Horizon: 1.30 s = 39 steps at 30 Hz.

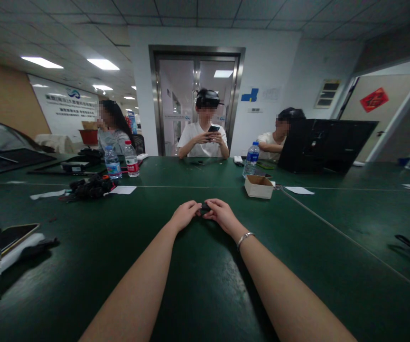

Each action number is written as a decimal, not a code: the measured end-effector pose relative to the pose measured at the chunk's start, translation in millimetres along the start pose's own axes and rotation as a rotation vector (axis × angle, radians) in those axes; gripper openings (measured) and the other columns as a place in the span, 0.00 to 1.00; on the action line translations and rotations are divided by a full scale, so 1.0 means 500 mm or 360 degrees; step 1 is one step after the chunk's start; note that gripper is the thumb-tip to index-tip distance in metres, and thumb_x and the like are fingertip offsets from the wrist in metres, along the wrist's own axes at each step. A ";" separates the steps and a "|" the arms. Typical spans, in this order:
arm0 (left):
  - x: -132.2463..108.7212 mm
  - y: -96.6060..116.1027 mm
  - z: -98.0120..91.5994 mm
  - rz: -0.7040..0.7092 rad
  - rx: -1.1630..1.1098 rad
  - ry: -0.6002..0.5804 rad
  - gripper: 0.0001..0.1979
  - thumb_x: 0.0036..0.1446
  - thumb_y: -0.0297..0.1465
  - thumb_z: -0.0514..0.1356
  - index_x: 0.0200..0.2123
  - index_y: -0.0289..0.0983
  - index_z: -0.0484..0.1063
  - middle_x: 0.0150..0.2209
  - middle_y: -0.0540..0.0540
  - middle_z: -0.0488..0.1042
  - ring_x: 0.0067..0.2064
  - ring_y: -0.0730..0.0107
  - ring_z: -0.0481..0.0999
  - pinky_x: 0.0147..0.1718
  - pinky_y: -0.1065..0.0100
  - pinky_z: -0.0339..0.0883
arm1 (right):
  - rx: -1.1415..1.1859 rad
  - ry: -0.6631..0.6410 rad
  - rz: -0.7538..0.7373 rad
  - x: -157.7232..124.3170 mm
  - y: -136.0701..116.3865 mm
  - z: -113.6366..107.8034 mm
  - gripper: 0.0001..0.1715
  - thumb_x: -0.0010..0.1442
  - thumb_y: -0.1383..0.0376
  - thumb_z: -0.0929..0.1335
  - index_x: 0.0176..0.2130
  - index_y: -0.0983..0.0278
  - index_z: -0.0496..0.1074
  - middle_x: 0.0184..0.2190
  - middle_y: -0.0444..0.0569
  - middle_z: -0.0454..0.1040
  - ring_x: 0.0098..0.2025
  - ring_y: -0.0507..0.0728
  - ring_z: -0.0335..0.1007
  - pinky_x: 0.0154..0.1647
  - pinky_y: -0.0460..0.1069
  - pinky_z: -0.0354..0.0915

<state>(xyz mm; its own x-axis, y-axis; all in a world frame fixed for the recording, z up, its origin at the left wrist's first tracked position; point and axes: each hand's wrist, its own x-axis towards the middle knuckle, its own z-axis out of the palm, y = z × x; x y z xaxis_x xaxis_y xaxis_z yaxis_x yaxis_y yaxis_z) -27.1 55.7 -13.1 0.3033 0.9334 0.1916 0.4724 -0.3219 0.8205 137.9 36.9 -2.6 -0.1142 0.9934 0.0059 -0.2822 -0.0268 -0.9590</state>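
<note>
Out over the green table, my two hands meet around a small black object (205, 207), too small and too covered by fingers to name. My right hand (222, 216) is closed on its right side, thumb and fingers pinching it. At its left end, the fingertips of my left hand (186, 214) are closed on it, where a lighter tip seems to show. A silver bracelet (245, 241) circles my right wrist. Nearest to the hands, beyond them on the right, stands an open cardboard box (258, 187).
Left of the hands lie tangled black cables (91, 187) and paper (122, 190). Behind stand two bottles (131, 160) and, further right, another bottle (251, 160). A phone (20, 236) is at near left; a black monitor (324, 145) stands at right. Several people sit around the table (119, 266).
</note>
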 end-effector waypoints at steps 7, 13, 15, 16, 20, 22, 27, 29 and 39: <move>-0.003 0.004 -0.002 -0.0062 0.0086 0.0014 0.31 0.56 0.54 0.42 0.30 0.36 0.73 0.31 0.46 0.75 0.33 0.66 0.71 0.36 0.67 0.61 | -0.0030 0.0008 0.0010 -0.005 -0.004 0.002 0.05 0.57 0.68 0.68 0.37 0.66 0.69 0.21 0.42 0.71 0.20 0.49 0.71 0.27 0.45 0.72; -0.007 0.006 -0.004 -0.0128 0.0101 0.0014 0.33 0.55 0.56 0.40 0.25 0.36 0.71 0.28 0.46 0.75 0.32 0.65 0.71 0.36 0.66 0.60 | -0.0026 0.0002 0.0004 -0.006 -0.005 0.002 0.04 0.58 0.68 0.67 0.37 0.66 0.69 0.18 0.42 0.70 0.20 0.50 0.71 0.27 0.45 0.73; -0.008 0.006 -0.004 -0.0140 0.0093 0.0022 0.34 0.55 0.56 0.40 0.25 0.36 0.71 0.28 0.46 0.75 0.32 0.65 0.71 0.36 0.66 0.60 | -0.0020 0.0002 0.0008 -0.005 -0.004 0.003 0.04 0.58 0.69 0.67 0.37 0.66 0.69 0.19 0.42 0.70 0.20 0.49 0.71 0.27 0.45 0.73; -0.009 0.007 -0.004 -0.0133 0.0086 0.0025 0.34 0.55 0.56 0.40 0.26 0.36 0.71 0.28 0.46 0.75 0.32 0.65 0.71 0.36 0.66 0.60 | -0.0019 0.0004 0.0008 -0.005 -0.004 0.002 0.03 0.58 0.68 0.67 0.36 0.66 0.69 0.20 0.42 0.70 0.20 0.49 0.71 0.27 0.46 0.73; -0.008 0.009 -0.004 -0.0071 0.0061 0.0038 0.31 0.56 0.54 0.42 0.29 0.37 0.72 0.31 0.46 0.75 0.33 0.66 0.71 0.37 0.67 0.62 | -0.0021 -0.0001 -0.0001 -0.004 -0.004 0.000 0.04 0.58 0.68 0.67 0.36 0.66 0.69 0.21 0.43 0.71 0.20 0.49 0.71 0.27 0.45 0.73; -0.005 0.007 -0.003 -0.0062 0.0062 0.0032 0.27 0.56 0.52 0.44 0.30 0.37 0.71 0.32 0.47 0.75 0.34 0.66 0.71 0.37 0.67 0.62 | -0.0019 -0.0005 0.0001 -0.004 -0.003 -0.001 0.04 0.58 0.68 0.67 0.36 0.66 0.69 0.22 0.43 0.71 0.21 0.49 0.71 0.27 0.46 0.73; 0.001 0.000 -0.002 -0.0056 0.0015 -0.0002 0.24 0.56 0.49 0.46 0.32 0.37 0.72 0.32 0.47 0.75 0.34 0.67 0.71 0.35 0.68 0.62 | -0.0320 -0.0119 -0.0066 -0.004 -0.001 0.002 0.09 0.55 0.68 0.69 0.38 0.65 0.69 0.26 0.43 0.72 0.22 0.48 0.70 0.28 0.46 0.69; -0.001 0.000 -0.003 -0.0050 0.0000 0.0010 0.25 0.56 0.50 0.46 0.32 0.37 0.72 0.31 0.47 0.75 0.34 0.66 0.71 0.34 0.68 0.61 | -0.0676 -0.0191 -0.0186 -0.009 -0.002 0.008 0.10 0.54 0.67 0.69 0.39 0.65 0.70 0.26 0.42 0.72 0.22 0.48 0.68 0.27 0.45 0.67; -0.029 0.024 0.014 0.0068 0.0475 0.0037 0.25 0.62 0.43 0.39 0.33 0.38 0.71 0.37 0.41 0.73 0.41 0.60 0.69 0.43 0.63 0.60 | -0.2255 -0.0278 -0.0858 -0.065 -0.023 0.044 0.08 0.59 0.68 0.63 0.39 0.65 0.69 0.38 0.53 0.74 0.40 0.56 0.68 0.42 0.49 0.60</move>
<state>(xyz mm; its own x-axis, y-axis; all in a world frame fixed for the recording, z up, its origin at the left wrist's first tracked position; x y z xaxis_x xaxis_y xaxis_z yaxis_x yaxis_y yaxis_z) -20.2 37.3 -9.7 0.3107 0.9203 0.2378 0.6831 -0.3902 0.6173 123.8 2.3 14.4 -0.4354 0.8218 0.3675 0.7788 0.5486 -0.3040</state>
